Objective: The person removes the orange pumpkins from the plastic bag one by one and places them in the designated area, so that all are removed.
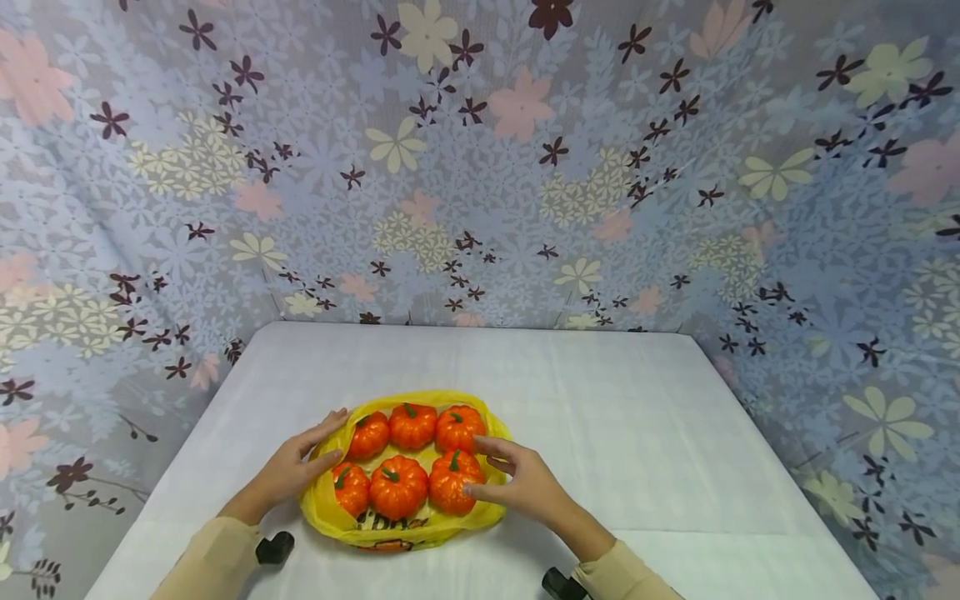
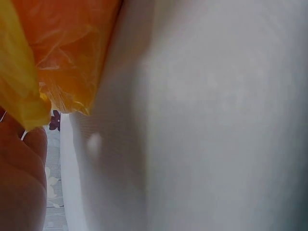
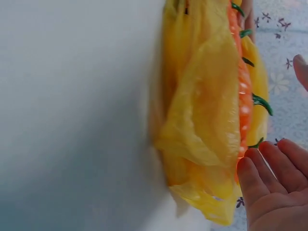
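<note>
Between the left grip (image 1: pixel 298 463) and the right grip (image 1: pixel 528 482) of a person sits a yellow plastic bag (image 1: pixel 321 518), resting on the white worktop (image 1: pixel 660 433) with its mouth open. Inside it lie six orange pumpkins (image 1: pixel 399 493) with green stems (image 1: pixel 390 474), in two rows of three: one row farther out, one nearer the person. The left grip is spread, its thumb apart from the straight fingers, and it touches the side of the bag next to it; the pumpkins at that end lie just beside its thumb. In the left wrist view a flap of the bag hides its fingertips. The right grip is spread too, thumb and fingers well apart, reaching over the opposite rim beside the two end pumpkins; whether its fingertips touch them I cannot tell. Dark print (image 1: pixel 378 522) shows on the bag's near side, between the two grips and closer to the person. Behind each grip comes a tan sleeve (image 1: pixel 213 557), with a black object (image 1: pixel 274 548) next to each wrist. Beyond both grips, past the far edge of the worktop, hangs flowered cloth (image 1: pixel 480 200).
</note>
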`<act>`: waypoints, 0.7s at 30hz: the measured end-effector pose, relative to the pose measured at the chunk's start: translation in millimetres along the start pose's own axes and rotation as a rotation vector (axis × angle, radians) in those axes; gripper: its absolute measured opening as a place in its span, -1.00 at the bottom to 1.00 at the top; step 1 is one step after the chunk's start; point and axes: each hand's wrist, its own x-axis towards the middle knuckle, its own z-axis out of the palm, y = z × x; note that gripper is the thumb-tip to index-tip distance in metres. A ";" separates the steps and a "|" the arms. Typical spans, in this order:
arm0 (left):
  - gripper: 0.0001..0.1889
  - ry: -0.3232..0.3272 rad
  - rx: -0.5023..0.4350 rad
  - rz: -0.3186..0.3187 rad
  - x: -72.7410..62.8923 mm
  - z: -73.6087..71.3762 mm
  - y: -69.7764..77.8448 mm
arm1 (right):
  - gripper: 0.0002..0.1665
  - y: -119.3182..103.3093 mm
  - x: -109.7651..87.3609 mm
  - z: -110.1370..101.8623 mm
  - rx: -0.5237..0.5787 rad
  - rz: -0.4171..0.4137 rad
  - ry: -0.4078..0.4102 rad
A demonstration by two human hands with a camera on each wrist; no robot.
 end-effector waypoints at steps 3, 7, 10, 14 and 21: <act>-0.41 0.003 0.001 0.015 -0.4 0.6 0.6 | -0.15 5.5 -1.3 3.4 -0.008 -0.005 -0.008; -0.41 0.012 0.010 0.016 0.3 1.2 1.6 | -0.19 12.0 -1.0 7.7 -0.040 -0.005 0.014; -0.41 0.015 0.016 0.007 0.7 1.4 1.8 | -0.19 13.9 -0.9 11.4 -0.057 -0.002 0.047; -0.40 0.018 0.019 0.008 1.6 2.1 -0.5 | -0.16 14.5 -1.1 14.9 -0.090 -0.007 0.067; -0.41 0.023 -0.001 0.013 0.6 3.4 -4.4 | -0.03 20.5 -1.7 20.0 -0.185 -0.017 0.073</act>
